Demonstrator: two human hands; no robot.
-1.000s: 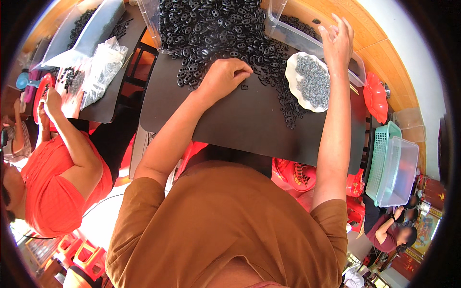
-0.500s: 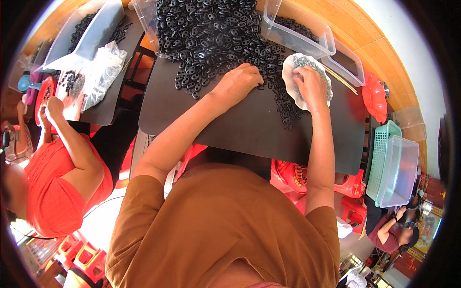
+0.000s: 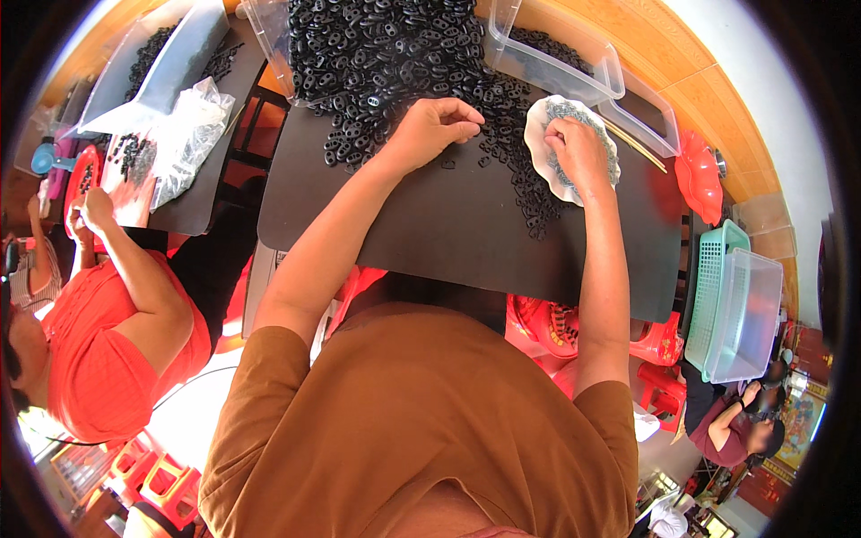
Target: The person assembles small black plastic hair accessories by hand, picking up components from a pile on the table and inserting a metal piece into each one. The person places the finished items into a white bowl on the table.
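Observation:
My left hand [image 3: 432,131] hovers at the near edge of a big heap of black oval pieces with two holes [image 3: 386,63]. Its fingers curve toward the thumb with a small gap, and nothing shows between them. Below it, small black loop-shaped pieces [image 3: 485,162] lie on the dark table, part of a trail of such pieces [image 3: 534,199] running between the hands. My right hand [image 3: 578,148] is over a white scalloped bowl [image 3: 535,148] filled with tiny grey pieces [image 3: 560,111]. Its fingers are pinched at the contents; what they hold is hidden.
Clear plastic bins [image 3: 619,85] stand behind the bowl, with thin sticks [image 3: 641,148] beside it. A red scalloped dish [image 3: 700,179] and a green basket [image 3: 708,287] are at the right. At left, a person in red [image 3: 121,332] works at another dark table with a plastic bag [image 3: 193,134].
My left hand has risen off the table edge of the heap, its fingers loosening and uncovering small pieces. My right hand stays at the bowl, fingers drawn closer together.

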